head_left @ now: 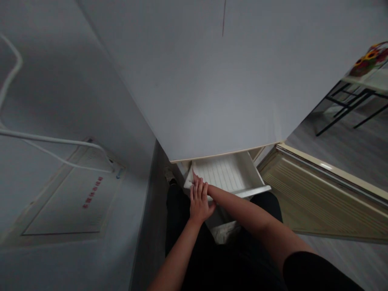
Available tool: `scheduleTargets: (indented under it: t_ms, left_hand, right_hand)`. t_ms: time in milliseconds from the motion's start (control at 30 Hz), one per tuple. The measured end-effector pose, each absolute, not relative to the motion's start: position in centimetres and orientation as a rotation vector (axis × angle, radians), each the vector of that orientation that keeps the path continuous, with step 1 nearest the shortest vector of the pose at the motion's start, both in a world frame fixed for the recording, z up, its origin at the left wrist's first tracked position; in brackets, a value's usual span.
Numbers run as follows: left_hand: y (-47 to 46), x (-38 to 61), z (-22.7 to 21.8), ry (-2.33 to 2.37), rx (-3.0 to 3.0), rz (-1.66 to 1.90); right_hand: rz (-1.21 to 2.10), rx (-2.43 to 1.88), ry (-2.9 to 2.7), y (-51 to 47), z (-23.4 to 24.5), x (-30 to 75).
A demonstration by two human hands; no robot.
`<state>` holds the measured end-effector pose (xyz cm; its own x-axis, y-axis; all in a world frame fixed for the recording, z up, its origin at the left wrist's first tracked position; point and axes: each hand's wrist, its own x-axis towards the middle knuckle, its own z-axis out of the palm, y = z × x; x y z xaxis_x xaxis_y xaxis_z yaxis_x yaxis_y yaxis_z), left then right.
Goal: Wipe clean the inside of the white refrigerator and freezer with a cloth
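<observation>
First comes a wall panel (71, 206); then, together, the left hand (200, 204) overlapping the right hand (196, 179) at the left corner of the pulled-out drawer (226, 173), any grip unclear; then an open door (324, 198).

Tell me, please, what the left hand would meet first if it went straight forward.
Probably the right hand, partly behind the left hand; depth is unclear, so they may already touch.

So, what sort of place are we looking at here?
Probably a home, perhaps a kitchen or dining area, though I can't be certain. What looks like a fridge has its door open and a white drawer pulled out; nearby, sunflowers stand on a table.
</observation>
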<state>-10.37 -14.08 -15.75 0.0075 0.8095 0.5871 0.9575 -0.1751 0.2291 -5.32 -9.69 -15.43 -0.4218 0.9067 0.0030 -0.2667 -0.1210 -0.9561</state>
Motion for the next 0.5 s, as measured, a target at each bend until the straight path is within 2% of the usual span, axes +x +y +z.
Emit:
scheduleTargets:
  t_ms: [33,100,167,267,433,500]
  left_hand:
    - [-14.1,-10.4,-15.9,-1.816,-2.070,-0.931]
    - [-14.2,-10.5,-16.0,-1.760,-2.100,-0.980]
    - [-14.2,-10.6,-16.1,-1.739,-2.096,-1.053]
    - [-14.4,-10.9,-15.9,-1.689,-2.125,-1.190]
    - [-15.2,-11.1,-15.9,-1.711,-2.057,-1.639]
    - [-15.3,-10.9,-16.0,-1.800,-1.941,-1.714]
  right_hand:
    - [1.563,-0.787,-1.394,-9.7,-15.5,-4.6]
    - [1.600,-0.777,-2.053,-8.0,-15.1,-3.1]
    - [1.645,-0.764,-2.380,-5.4,-13.9,-1.8]
    - [1.612,-0.804,-2.576,-3.9,-12.1,-0.2]
    - [1.047,-0.862,-2.931,-6.7,-10.2,0.0]
    - [1.034,-0.834,-3.053,-6.2,-9.7,-0.9]
